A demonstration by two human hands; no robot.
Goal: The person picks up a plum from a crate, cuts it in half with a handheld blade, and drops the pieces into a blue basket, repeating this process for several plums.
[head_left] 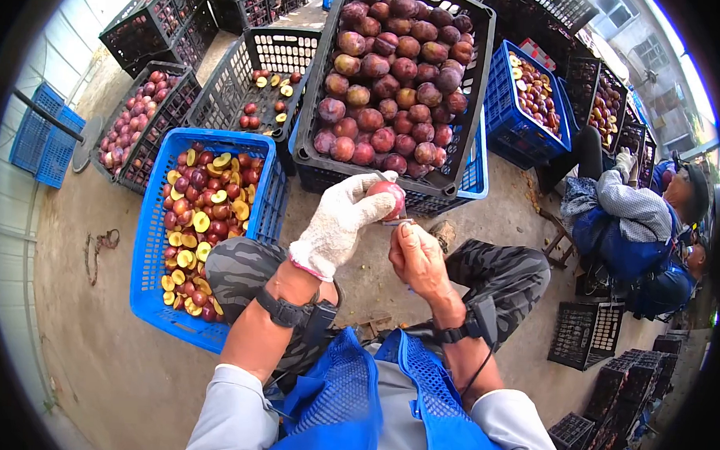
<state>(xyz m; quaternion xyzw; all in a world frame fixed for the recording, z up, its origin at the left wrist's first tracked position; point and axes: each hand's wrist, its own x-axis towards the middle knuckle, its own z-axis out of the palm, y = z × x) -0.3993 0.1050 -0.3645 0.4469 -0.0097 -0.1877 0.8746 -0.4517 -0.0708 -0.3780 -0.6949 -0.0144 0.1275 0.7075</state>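
My left hand (340, 218), in a whitish work glove, grips a red plum (387, 199) between thumb and fingers. Bare and closed, my right hand (416, 255) pinches a small knife (393, 221), its thin blade right at the plum's underside; the handle is hidden in the fist. Just beyond both hands a black crate (303, 148) heaped with whole plums (387, 83) rests on a blue crate. By my left knee stands a blue crate (148, 277) full of halved plums (198, 219), yellow flesh showing on many.
A black crate (285, 41) with a few plums and halves stands at the back left, near another crate of plums (142, 110). To the right sits a blue crate of cut plums (536, 96). Other people (638, 211) sit at far right beside stacked crates.
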